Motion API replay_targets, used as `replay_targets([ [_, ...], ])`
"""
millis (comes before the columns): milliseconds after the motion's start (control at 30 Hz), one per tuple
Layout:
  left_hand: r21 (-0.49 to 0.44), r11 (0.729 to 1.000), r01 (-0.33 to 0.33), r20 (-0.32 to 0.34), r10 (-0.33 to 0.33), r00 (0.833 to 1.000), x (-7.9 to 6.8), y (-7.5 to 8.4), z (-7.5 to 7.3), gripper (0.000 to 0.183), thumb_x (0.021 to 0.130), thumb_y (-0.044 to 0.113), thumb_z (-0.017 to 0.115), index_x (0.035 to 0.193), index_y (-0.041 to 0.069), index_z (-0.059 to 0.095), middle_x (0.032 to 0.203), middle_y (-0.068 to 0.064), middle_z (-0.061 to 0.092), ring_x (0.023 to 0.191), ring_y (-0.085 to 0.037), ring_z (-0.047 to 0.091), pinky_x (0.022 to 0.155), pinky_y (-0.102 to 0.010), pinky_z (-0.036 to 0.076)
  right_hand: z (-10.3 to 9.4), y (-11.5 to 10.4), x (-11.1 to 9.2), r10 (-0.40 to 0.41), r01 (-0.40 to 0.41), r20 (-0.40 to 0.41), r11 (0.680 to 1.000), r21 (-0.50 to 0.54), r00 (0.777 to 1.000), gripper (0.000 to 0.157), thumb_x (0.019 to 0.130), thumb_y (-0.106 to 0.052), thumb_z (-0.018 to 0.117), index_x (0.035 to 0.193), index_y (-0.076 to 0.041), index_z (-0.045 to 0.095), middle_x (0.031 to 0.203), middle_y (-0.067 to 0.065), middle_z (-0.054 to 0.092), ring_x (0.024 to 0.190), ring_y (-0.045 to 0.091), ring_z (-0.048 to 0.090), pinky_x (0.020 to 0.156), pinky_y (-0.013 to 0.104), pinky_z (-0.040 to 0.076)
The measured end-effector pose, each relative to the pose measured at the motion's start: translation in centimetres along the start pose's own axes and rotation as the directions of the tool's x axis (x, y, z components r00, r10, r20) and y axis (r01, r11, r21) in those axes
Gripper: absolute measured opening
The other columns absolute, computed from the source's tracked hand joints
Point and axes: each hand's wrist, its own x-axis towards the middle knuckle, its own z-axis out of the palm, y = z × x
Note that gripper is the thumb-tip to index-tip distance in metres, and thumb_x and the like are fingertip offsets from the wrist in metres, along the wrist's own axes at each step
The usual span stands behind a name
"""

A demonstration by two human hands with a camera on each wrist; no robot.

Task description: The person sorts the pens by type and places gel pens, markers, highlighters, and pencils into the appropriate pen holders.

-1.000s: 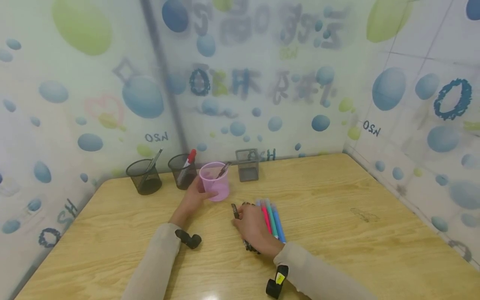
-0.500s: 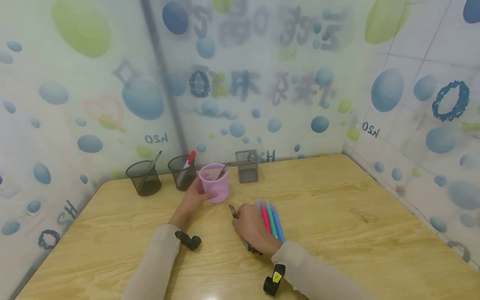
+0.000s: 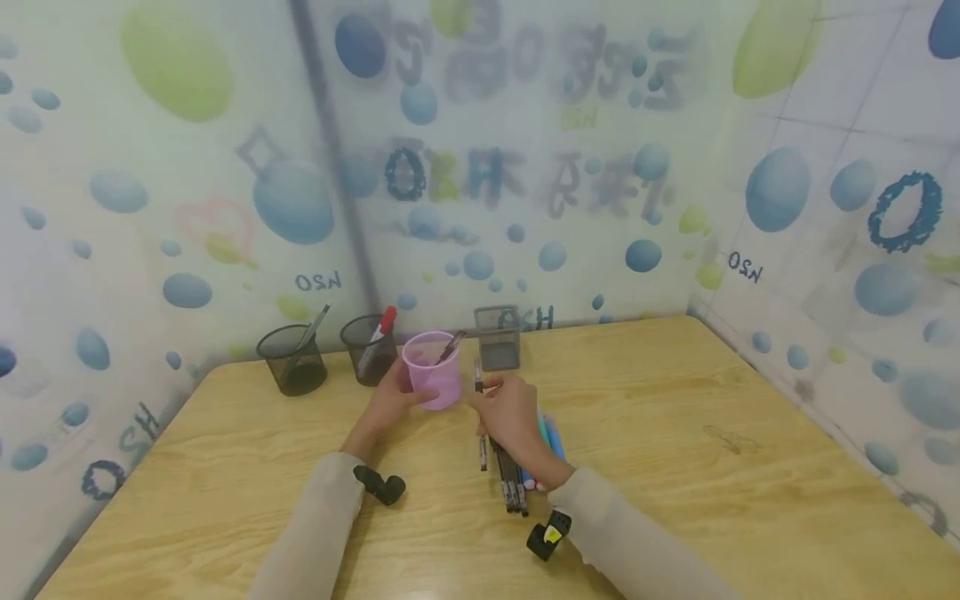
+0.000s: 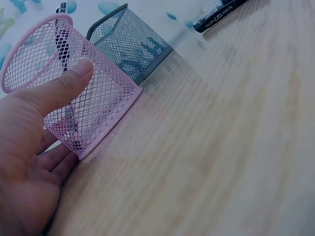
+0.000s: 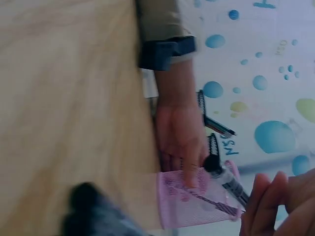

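Just right of the pink mesh pen cup, my right grip pinches a black-and-clear pen, roughly upright and outside the rim. My left grip holds the pink cup by its left side; it stands upright on the wooden counter, with a second pen leaning inside.

As I judge it, the step is bringing the pinched pen to that cup. To do it well, I should lift until its lower end clears the rim, come over the mouth, and let it slide in beside the leaning one. My left should only steady the light mesh, not squeeze. Rising straight would spare the black pens and blue marker under my right wrist from rolling.

The head view gives the layout, with the grey square mesh cup behind, but my fingers cover the pen's middle. The left wrist view shows what that one cannot: my thumb across the mesh wall, and "G7" on a dark pen end; whether it is my pinched pen, I cannot tell. The right wrist view shows a black end near my fingertips.
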Motion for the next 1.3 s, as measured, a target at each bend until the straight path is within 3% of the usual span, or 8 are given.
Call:
replay_targets([
  [200,0.035,0.999,0.006,0.0,-0.006,1.0,-0.3,0.9,0.1,0.079,0.079,0.005,0.077,0.144,-0.003,0.033,0.139,-0.026,0.044,0.126,-0.037,0.043,0.107,-0.048,0.032,-0.7,-1.3,1.2,0.035,-0.029,-0.076,0.997,0.078,0.996,0.026,0.084,-0.015,0.066,0.105,0.001,0.062,0.081,0.009,0.067,0.044,0.014,0.061,0.044,0.026,0.049],
  [400,0.032,0.999,0.008,0.007,-0.009,1.0,-0.4,0.8,0.2,0.079,0.079,0.006,0.077,0.143,-0.003,0.032,0.141,-0.025,0.042,0.128,-0.036,0.042,0.107,-0.047,0.031,-0.8,-2.4,2.3,0.077,-0.058,-0.121,0.986,0.158,0.99,0.028,0.084,-0.018,0.065,0.106,0.0,0.062,0.077,0.005,0.068,0.052,0.02,0.066,0.048,0.025,0.049],
  [600,0.009,1.0,0.023,-0.009,-0.023,1.0,0.3,-1.3,0.0,0.08,0.078,0.008,0.079,0.144,0.001,0.034,0.142,-0.021,0.042,0.129,-0.035,0.04,0.108,-0.048,0.029,-0.6,-3.0,3.3,0.098,-0.045,-0.193,0.965,0.26,0.976,0.03,0.086,-0.018,0.062,0.11,0.0,0.06,0.068,0.009,0.068,0.055,0.021,0.067,0.059,0.029,0.053],
  [767,0.049,0.999,0.015,-0.03,-0.013,0.999,0.7,-2.2,0.0,0.081,0.077,0.015,0.081,0.144,0.009,0.036,0.142,-0.013,0.045,0.129,-0.028,0.042,0.108,-0.045,0.03,-0.4,-3.5,4.4,0.156,-0.065,-0.237,0.934,0.352,0.959,0.034,0.085,-0.018,0.06,0.113,0.002,0.059,0.074,0.011,0.068,0.056,0.019,0.067,0.055,0.027,0.052],
  [833,0.053,0.999,0.007,-0.033,-0.005,0.999,0.8,-2.2,0.0,0.081,0.077,0.016,0.081,0.144,0.01,0.037,0.141,-0.012,0.046,0.128,-0.027,0.043,0.108,-0.045,0.031,-0.4,-3.6,4.9,0.181,-0.073,-0.244,0.916,0.395,0.953,0.037,0.085,-0.018,0.06,0.115,0.003,0.058,0.084,0.014,0.068,0.06,0.02,0.068,0.056,0.027,0.052],
  [1000,0.051,0.999,-0.008,-0.029,0.01,1.0,0.8,-2.2,-0.1,0.081,0.075,0.016,0.082,0.143,0.008,0.038,0.138,-0.016,0.049,0.123,-0.03,0.047,0.106,-0.045,0.034,-0.1,-3.7,6.0,0.219,-0.079,-0.242,0.873,0.481,0.945,0.041,0.086,-0.014,0.06,0.122,0.006,0.056,0.103,0.016,0.064,0.067,0.021,0.069,0.073,0.027,0.055],
  [1133,0.049,0.999,0.001,-0.028,0.001,1.0,0.8,-2.0,0.0,0.081,0.076,0.015,0.082,0.143,0.01,0.038,0.139,-0.015,0.048,0.123,-0.03,0.047,0.106,-0.044,0.033,0.3,-3.4,6.4,0.214,-0.056,-0.244,0.849,0.525,0.946,0.038,0.087,-0.012,0.062,0.119,0.007,0.055,0.104,0.015,0.06,0.068,0.02,0.069,0.074,0.03,0.056],
  [1300,0.04,0.999,0.001,-0.022,0.0,1.0,0.8,-2.1,-0.1,0.082,0.078,0.012,0.08,0.146,0.008,0.034,0.142,-0.018,0.044,0.127,-0.033,0.043,0.108,-0.048,0.03,1.0,-2.9,6.8,0.173,-0.028,-0.226,0.849,0.528,0.959,0.025,0.086,-0.009,0.061,0.106,0.004,0.054,0.098,0.016,0.058,0.07,0.023,0.07,0.071,0.029,0.056],
])
